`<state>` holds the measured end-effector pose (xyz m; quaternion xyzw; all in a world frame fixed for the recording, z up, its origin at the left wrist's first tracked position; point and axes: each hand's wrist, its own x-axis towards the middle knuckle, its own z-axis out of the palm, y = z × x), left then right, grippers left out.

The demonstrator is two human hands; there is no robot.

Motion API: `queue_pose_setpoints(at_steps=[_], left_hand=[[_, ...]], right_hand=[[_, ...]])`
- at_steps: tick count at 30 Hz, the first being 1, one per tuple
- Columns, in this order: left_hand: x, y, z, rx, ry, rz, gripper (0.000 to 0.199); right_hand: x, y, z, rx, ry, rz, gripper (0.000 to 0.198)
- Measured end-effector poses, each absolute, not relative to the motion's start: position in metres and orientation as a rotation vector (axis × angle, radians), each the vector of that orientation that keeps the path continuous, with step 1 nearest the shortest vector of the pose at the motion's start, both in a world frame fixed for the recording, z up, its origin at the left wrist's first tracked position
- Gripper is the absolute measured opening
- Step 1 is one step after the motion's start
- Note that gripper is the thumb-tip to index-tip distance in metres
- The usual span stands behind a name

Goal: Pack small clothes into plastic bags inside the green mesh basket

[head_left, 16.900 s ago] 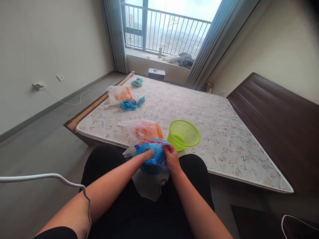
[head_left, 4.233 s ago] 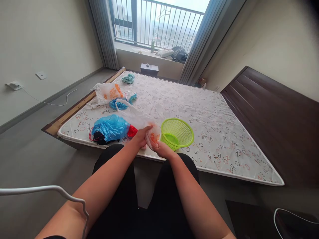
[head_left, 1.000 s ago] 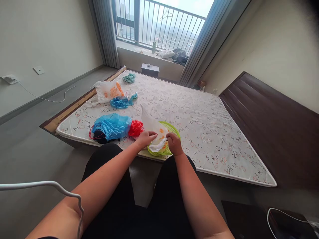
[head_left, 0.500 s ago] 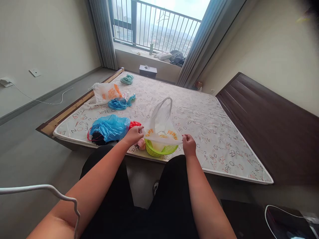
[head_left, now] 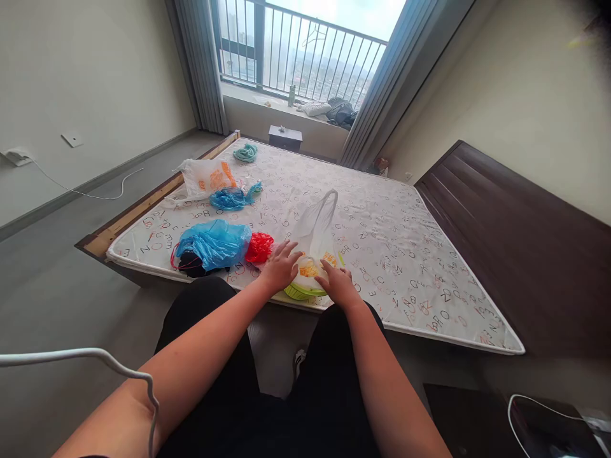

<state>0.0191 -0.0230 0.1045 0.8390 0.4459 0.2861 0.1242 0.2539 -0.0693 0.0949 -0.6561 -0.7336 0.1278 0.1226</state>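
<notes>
A white plastic bag point(head_left: 312, 232) with orange print stands in a lime-green basket point(head_left: 301, 293) at the mattress's near edge. One handle loop of the bag sticks up at the back. My left hand point(head_left: 280, 267) lies at the left side of the bag, fingers stretched out and apart. On the other side, my right hand point(head_left: 340, 286) rests over the bag and the basket's right rim, its fingers also spread. Both hands hide much of the basket. Whether the fingertips press on the bag, I cannot tell. A crumpled red plastic bag point(head_left: 259, 248) lies just left of my left hand.
Left on the mattress point(head_left: 405, 254) are a blue plastic bag point(head_left: 217, 245) around something black, a smaller blue bag point(head_left: 229, 199), another white bag point(head_left: 203, 178) with orange print and a coiled teal bundle point(head_left: 246, 152). A dark headboard point(head_left: 515, 254) rises at right. A white cable point(head_left: 95, 353) crosses near my left arm.
My hands have let go of the white bag's stretched rim and come closer together over the basket. The bag's rim has slackened and dropped, and the red bag shows more fully.
</notes>
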Motion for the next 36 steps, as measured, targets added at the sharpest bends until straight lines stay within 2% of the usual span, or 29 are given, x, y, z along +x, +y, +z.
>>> queue_pose_setpoints(at_steps=[3, 8, 12, 14, 16, 19, 21, 23, 24, 28, 30, 33, 36], left_hand=[[0.023, -0.027, 0.103, 2.483, 1.164, 0.828, 0.044], [0.017, -0.025, 0.110, 2.389, 1.109, 0.885, 0.046], [0.011, -0.024, 0.115, 2.286, 0.938, 0.793, 0.047], [0.011, -0.025, 0.115, 2.258, 0.901, 0.741, 0.042], [0.012, -0.025, 0.112, 2.246, 0.865, 0.670, 0.038], [0.015, -0.023, 0.104, 2.257, 0.804, 0.544, 0.043], [0.016, -0.022, 0.098, 2.299, 0.819, 0.458, 0.053], [0.017, -0.022, 0.094, 2.344, 0.864, 0.375, 0.060], [0.018, -0.023, 0.092, 2.355, 0.889, 0.343, 0.064], [0.017, -0.028, 0.088, 2.357, 0.991, 0.267, 0.080], [0.016, -0.030, 0.085, 2.353, 1.050, 0.248, 0.090], [0.018, -0.032, 0.079, 2.319, 1.115, 0.274, 0.103], [0.026, -0.031, 0.072, 2.203, 1.244, 0.393, 0.096]], right_hand=[[0.259, -0.069, 0.096, -1.868, -2.077, 0.359, 0.057], [0.259, -0.076, 0.113, -1.542, -1.916, 0.178, 0.034], [0.257, -0.093, 0.131, -1.382, -1.850, 0.391, 0.019], [0.257, -0.101, 0.134, -1.315, -1.873, 0.548, 0.024], [0.258, -0.106, 0.133, -1.268, -1.875, 0.662, 0.039], [0.261, -0.107, 0.126, -1.345, -1.859, 0.700, 0.056], [0.261, -0.104, 0.120, -1.465, -1.910, 0.670, 0.047], [0.261, -0.101, 0.112, -1.556, -2.003, 0.639, 0.028], [0.260, -0.100, 0.108, -1.582, -2.051, 0.626, 0.030], [0.262, -0.099, 0.093, -1.672, -2.144, 0.567, 0.078], [0.264, -0.098, 0.086, -1.741, -2.115, 0.568, 0.091], [0.270, -0.093, 0.075, -1.794, -1.990, 0.588, 0.084], [0.277, -0.084, 0.061, -1.816, -1.757, 0.530, 0.068]])
